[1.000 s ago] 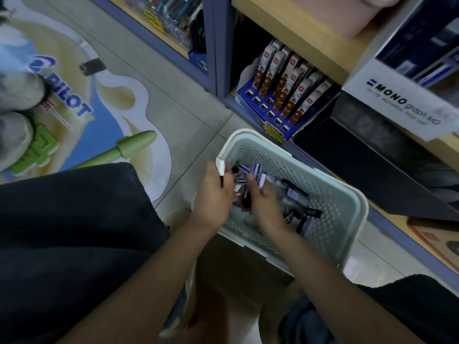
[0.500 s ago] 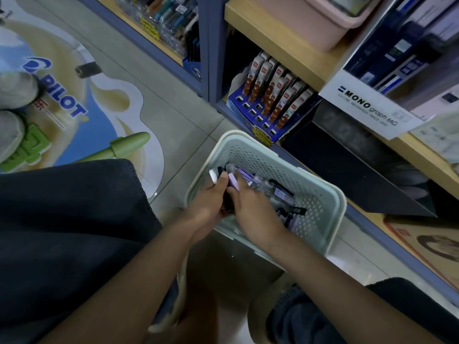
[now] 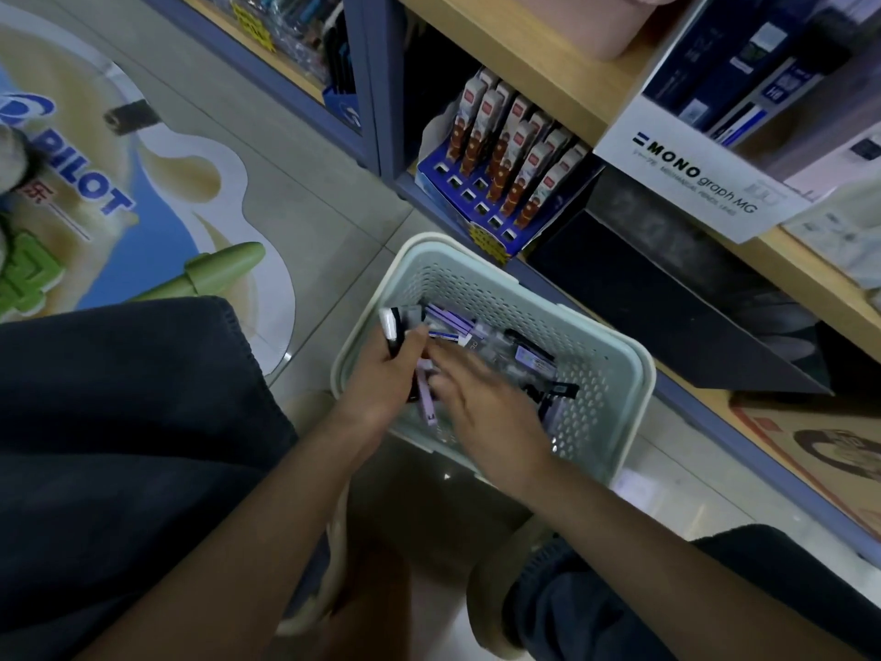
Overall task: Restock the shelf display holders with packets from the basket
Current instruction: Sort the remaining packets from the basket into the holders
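Inside pale green basket (image 3: 619, 369) on tiled floor (image 3: 333, 217): loose packets (image 3: 529, 360), lilac and black. Left hand (image 3: 381, 379) fingers curled round bunch (image 3: 392, 329) of them. Right hand (image 3: 486, 407) blurred, fingers near straight, spread over pile beside bunch. Blue display holder (image 3: 472, 202) just behind basket, under wooden shelf board (image 3: 524, 54).

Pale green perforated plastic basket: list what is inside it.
Loose lilac, black and clear slim packets lie inside the pale green basket. The left hand grips a few; the right hand reaches over the pile. Both hands cover the packets and basket floor beneath them.
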Demonstrator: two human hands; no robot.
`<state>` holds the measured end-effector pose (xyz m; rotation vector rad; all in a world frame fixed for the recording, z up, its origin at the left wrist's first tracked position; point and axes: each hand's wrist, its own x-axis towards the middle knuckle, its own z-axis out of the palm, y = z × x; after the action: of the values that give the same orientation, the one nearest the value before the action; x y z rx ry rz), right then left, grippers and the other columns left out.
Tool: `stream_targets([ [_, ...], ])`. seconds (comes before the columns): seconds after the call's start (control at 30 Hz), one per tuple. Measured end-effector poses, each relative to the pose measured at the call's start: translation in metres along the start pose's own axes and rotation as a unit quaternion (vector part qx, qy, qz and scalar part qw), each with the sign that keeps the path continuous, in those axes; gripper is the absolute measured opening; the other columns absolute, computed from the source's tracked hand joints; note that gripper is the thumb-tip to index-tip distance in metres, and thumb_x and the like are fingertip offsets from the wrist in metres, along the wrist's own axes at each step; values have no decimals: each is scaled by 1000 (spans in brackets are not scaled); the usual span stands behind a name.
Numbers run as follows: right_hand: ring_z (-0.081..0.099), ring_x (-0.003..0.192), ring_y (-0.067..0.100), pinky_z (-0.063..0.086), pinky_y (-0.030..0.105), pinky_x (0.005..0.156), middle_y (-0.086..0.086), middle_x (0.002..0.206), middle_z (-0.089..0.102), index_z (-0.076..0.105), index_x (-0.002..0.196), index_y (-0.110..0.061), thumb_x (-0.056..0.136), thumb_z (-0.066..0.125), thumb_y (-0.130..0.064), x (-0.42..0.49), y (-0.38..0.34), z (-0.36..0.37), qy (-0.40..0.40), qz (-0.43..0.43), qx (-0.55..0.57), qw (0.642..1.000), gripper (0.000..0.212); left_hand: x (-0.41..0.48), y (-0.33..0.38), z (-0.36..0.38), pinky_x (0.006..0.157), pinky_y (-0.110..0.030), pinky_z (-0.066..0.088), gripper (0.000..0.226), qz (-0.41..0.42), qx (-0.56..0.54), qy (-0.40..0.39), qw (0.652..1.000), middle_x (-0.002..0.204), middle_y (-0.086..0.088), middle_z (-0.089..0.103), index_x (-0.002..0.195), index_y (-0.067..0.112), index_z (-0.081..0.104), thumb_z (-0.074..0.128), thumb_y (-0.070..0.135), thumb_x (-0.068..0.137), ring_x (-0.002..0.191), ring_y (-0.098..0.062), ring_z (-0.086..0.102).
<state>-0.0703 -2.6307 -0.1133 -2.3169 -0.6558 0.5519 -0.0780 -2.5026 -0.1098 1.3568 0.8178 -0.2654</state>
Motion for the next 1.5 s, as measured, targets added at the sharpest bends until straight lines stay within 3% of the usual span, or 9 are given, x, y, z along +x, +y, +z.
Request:
stream_targets([
  [0.1,65,97,17,52,25,82,6,116,64,52,129,-14,98,43,-22,5,44,1,38,89,59,994,32,4,1,-1,47,-11,46,13,-2,37,4,999,75,0,59,101,12,53,46,21,97,61,-8,57],
  [0.23,60,108,24,48,31,91,11,123,60,49,131,-10,95,52,-10,14,107,20,-67,161,13,985,37,5,-1,-1,47,-12,45,15,2,47,-31,998,74,0,59,101,7,54,46,19,97,49,-1,55],
  [0.53,23,140,28,33,41,109,7,152,30,26,147,-16,91,62,-23,31,145,61,-211,158,-147,953,67,13,-11,1,48,-14,47,13,-10,83,-56,995,69,5,60,91,13,54,45,20,97,48,1,54],
  [0.7,56,106,34,49,37,78,16,119,57,56,107,-15,92,55,-11,33,138,51,-204,171,-108,958,16,16,-12,3,49,-13,46,16,-18,105,-68,992,73,2,59,100,8,52,44,22,98,50,1,54],
  [0.93,64,84,29,51,36,70,12,96,67,61,103,-12,93,55,-18,28,114,17,-83,186,-49,978,13,5,-8,10,42,-17,43,15,-23,139,-74,987,62,-11,50,79,3,50,49,5,93,40,-5,47],
  [1.03,68,72,21,56,41,67,8,88,69,62,103,-15,93,58,-20,24,98,-1,-29,215,85,972,12,-3,-8,14,41,-17,42,21,-22,117,-45,992,58,-8,50,72,7,49,52,7,93,39,-6,47],
  [1.23,59,52,2,55,21,58,0,70,60,61,101,-11,93,56,-11,9,55,-40,41,220,300,927,9,-12,1,32,55,-27,43,25,10,121,41,992,60,-4,53,70,16,46,58,12,91,54,-15,53],
  [1.37,59,53,6,56,29,63,1,70,59,57,97,-10,93,55,-8,-5,31,-69,107,208,357,905,4,-30,16,49,47,-19,45,20,48,130,-4,990,62,-4,56,73,17,49,58,16,91,49,-9,56],
  [1.5,56,51,2,53,18,58,3,71,58,54,99,-6,91,57,-4,-23,11,-106,162,181,344,907,8,-54,35,71,41,-12,41,11,75,115,-55,989,63,-3,54,83,11,52,55,13,93,38,2,49],
])
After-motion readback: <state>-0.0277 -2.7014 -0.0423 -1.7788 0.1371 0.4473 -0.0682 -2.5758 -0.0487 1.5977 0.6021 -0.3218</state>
